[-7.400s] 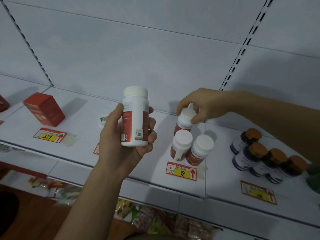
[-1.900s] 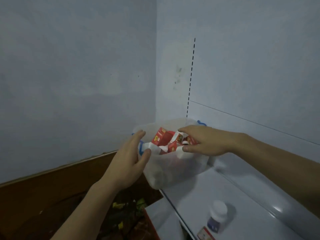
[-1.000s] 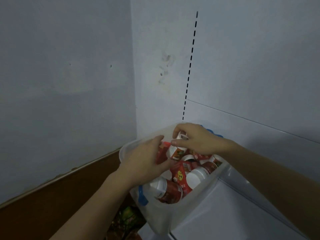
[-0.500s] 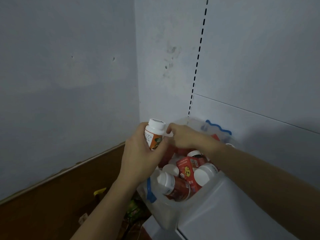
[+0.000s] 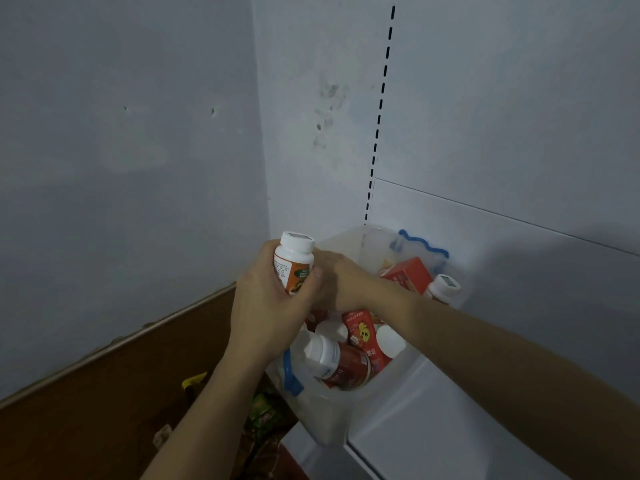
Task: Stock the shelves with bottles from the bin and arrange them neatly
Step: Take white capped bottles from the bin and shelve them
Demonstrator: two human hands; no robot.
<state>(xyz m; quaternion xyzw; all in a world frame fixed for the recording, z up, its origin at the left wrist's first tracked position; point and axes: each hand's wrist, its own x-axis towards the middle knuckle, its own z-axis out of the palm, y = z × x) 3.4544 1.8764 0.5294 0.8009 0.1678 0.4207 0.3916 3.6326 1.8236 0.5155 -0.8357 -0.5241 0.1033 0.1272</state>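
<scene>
A clear plastic bin [image 5: 329, 424] with blue handles stands at the left end of the white shelf [image 5: 433, 441]. It holds several white-capped bottles with red labels [image 5: 341, 363] and red boxes [image 5: 408, 273]. My left hand [image 5: 270, 313] grips a white bottle with an orange label [image 5: 294, 265] upright above the bin's left rim. My right hand [image 5: 349, 278] reaches over the bin just behind that bottle; its fingertips are hidden behind my left hand and the bottle.
The shelf's white back panel [image 5: 502, 140] with a slotted upright rises behind the bin. A grey wall [image 5: 121, 168] is to the left. Below it are a brown wooden surface [image 5: 86, 410] and coloured packets [image 5: 266, 414].
A few seconds ago I was at the shelf with bottles; then both hands reached into the bin. Over the last second my left hand lifted out the orange-labelled bottle.
</scene>
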